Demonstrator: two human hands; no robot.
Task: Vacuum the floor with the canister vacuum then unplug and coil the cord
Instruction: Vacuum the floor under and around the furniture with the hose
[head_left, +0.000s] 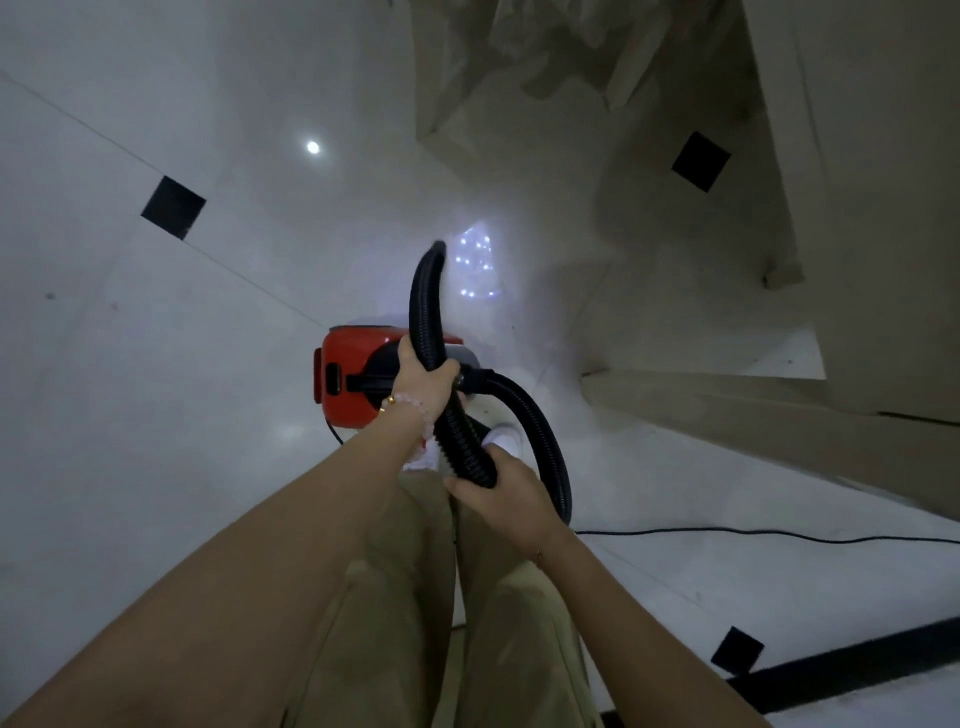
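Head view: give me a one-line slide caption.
Left hand and right hand grip the black hose above the red canister vacuum; the cord lies across the pale tiled floor.

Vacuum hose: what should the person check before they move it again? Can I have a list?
1. Does the left hand grip the hose? Ok.
2. Does the right hand grip the hose lower down? Ok.
3. Does the hose reach the red canister? Ok, it loops round to its front.
4. Is the hose tip down on the floor? Cannot tell, it is blurred.
5. Is the cord plugged in? Cannot tell, it runs out of view on the right.
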